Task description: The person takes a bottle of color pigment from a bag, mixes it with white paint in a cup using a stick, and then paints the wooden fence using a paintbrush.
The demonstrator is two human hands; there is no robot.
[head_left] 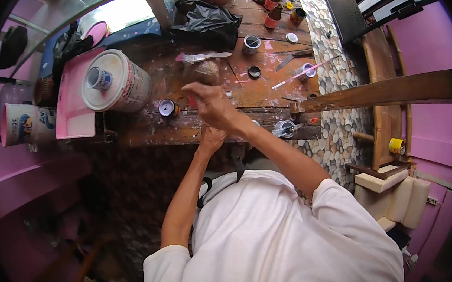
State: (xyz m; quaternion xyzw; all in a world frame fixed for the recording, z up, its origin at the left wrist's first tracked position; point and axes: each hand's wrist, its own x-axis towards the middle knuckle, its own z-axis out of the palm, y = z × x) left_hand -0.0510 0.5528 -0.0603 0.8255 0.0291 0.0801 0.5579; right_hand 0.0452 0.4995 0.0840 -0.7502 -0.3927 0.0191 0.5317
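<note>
My right hand (214,107) is over the front of the paint-stained wooden table (143,128), its fingers curled and slightly blurred. A bit of pink-red shows beside its fingers; I cannot make out what it is. Just below, at the table's edge, my left hand (213,138) is closed, with its fingers partly hidden near my right wrist. Left of my hands stands a small open can (167,108) with pale content. Beyond them lies a clear bag (203,71) with brownish content, and a pink-handled paintbrush (207,57) lies at its far side.
A large white bucket (128,88) bearing a small cup (98,79) stands left, beside a pink paint tray (73,109). A black plastic bag (204,26) lies behind. Right are open cans (251,44), a black lid (253,72), brown bottles (274,17) and a wooden beam (384,93).
</note>
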